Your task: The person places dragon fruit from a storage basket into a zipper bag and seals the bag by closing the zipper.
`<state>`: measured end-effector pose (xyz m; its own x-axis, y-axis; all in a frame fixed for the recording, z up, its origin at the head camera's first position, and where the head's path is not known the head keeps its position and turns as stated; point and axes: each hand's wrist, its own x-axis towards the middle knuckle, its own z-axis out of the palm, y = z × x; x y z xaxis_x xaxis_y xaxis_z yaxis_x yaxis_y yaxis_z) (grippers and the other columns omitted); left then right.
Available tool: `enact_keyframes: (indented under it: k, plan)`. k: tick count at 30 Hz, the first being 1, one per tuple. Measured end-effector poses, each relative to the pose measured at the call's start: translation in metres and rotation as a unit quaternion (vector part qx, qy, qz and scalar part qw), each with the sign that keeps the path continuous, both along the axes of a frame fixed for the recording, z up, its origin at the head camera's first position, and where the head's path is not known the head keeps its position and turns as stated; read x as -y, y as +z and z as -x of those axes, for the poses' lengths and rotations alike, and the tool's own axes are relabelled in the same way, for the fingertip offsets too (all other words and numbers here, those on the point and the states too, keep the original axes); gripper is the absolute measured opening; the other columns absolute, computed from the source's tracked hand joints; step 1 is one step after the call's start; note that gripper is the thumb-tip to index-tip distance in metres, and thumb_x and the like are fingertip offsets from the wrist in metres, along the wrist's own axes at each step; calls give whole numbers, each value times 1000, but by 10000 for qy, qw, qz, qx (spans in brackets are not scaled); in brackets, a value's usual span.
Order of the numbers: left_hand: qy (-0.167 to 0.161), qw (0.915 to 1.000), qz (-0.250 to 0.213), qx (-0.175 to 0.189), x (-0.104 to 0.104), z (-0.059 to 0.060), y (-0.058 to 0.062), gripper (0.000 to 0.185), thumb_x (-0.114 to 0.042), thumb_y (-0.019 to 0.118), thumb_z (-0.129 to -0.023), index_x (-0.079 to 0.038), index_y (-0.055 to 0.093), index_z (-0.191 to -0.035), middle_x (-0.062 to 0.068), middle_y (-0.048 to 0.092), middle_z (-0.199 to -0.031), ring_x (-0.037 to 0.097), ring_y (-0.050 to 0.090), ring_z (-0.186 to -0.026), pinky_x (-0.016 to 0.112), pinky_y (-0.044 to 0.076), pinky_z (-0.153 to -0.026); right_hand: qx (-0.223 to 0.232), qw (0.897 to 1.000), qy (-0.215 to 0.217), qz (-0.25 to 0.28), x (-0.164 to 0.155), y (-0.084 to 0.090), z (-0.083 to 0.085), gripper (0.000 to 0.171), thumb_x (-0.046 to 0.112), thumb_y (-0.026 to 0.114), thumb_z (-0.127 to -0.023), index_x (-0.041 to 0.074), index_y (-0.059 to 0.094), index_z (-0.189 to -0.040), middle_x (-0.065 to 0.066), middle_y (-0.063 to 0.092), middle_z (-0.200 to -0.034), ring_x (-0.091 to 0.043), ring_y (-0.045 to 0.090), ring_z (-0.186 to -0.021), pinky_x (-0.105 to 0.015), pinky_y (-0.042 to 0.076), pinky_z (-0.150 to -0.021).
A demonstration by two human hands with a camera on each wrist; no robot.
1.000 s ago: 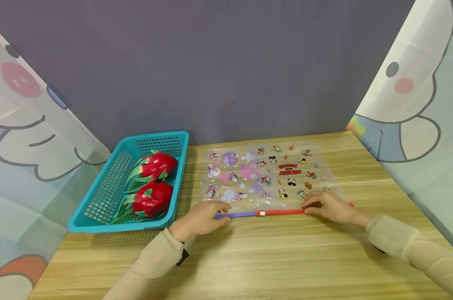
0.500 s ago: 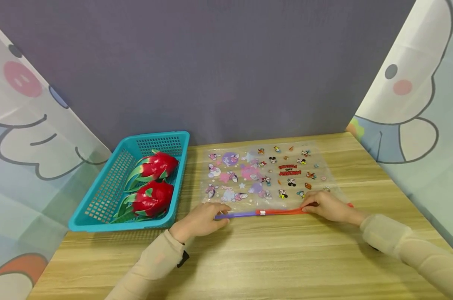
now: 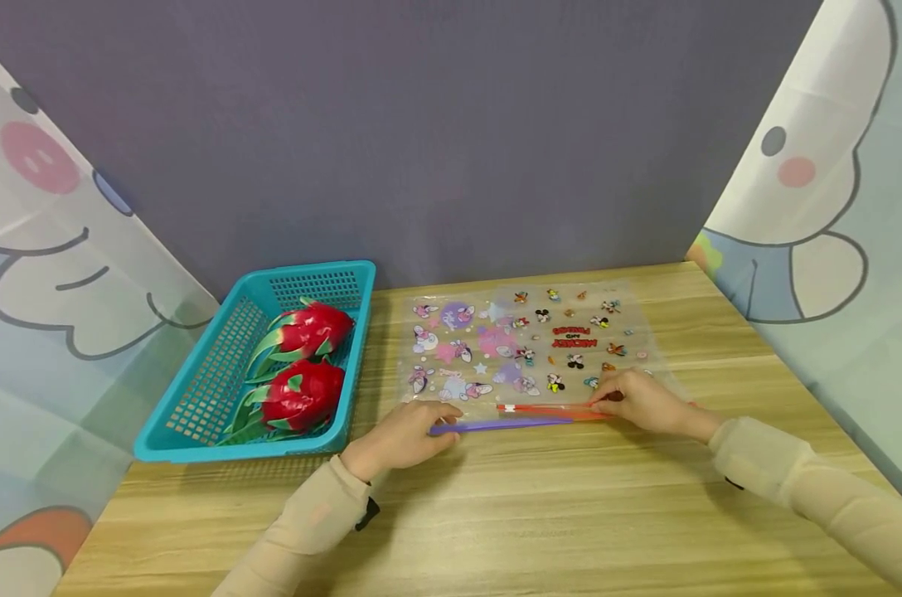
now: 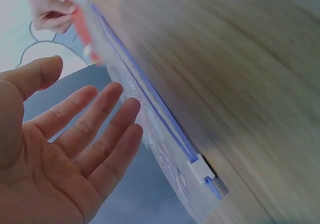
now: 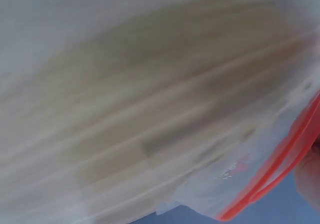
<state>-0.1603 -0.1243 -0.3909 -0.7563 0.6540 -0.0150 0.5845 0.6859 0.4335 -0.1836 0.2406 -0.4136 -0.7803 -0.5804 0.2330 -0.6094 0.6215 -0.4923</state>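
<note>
Pinching the red zip strip [image 3: 544, 409], the fingers of the right hand [image 3: 641, 404] hold one edge of the red-edged bag [image 3: 570, 332]; I judge it slightly raised. The left hand [image 3: 404, 435] grips nothing I can make out: its fingers are spread loosely beside the end of the purple zip strip [image 3: 503, 424]. With no firm hold there, I'd worry about the purple-edged bag [image 3: 466, 352] sliding along, since the two thin films overlap and may cling. My other concern is the pinch being well off the white slider [image 3: 509, 408]; a tug there could twist the strip. Both bags lie mainly flat on the table [image 3: 496, 531], and a leftward drag could crumple the purple one against the blue basket [image 3: 235, 454] holding two dragon fruits [image 3: 304, 396].

From here I can't see the right fingertips clearly, nor whether the left ones touch plastic. The hand hides part of the red strip. Which film is uppermost eludes me, and my right wrist feed is mostly blurred film.
</note>
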Motion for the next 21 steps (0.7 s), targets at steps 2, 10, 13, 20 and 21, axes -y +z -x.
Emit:
enact_keyframes:
  k: [2,10,13,20,21]
  plan:
    - [1,10000,8,29,0,2,0,34,-25,59,-89,-6,61,-117,5,67,-107,19,63,-96,33,51,-81,148,9995,-133,229,3,4,0,8,5,71,-77,11,74,-82,11,55,-68,2,40,-61,-17,38,-52]
    - [296,9989,-250,267,-3,9,4,34,-24,57,-90,-5,60,-118,7,66,-108,20,62,-97,34,51,-82,750,9908,-880,707,20,25,0,10,8,70,-79,7,74,-89,2,63,-74,-3,44,-64,-19,41,-52]
    - [456,9975,-386,386,-8,13,6,33,-23,56,-90,-6,60,-118,6,65,-108,21,61,-99,35,50,-83,913,9863,-1103,825,29,30,0,10,9,69,-80,7,74,-89,-2,67,-82,-4,50,-68,-20,45,-55]
    - [1131,9823,-1306,719,-31,32,7,33,-24,54,-91,-7,60,-119,4,64,-112,21,60,-101,36,49,-85,1197,9694,-1491,1542,56,31,-5,13,11,68,-82,2,72,-91,-10,68,-85,-5,57,-67,-20,47,-54]
    - [1251,9776,-1484,814,-36,34,8,33,-26,54,-91,-9,60,-119,3,64,-113,20,60,-102,35,49,-86,1286,9650,-1548,1681,61,30,-6,14,11,68,-82,2,72,-92,-11,67,-87,-7,57,-68,-21,47,-54]
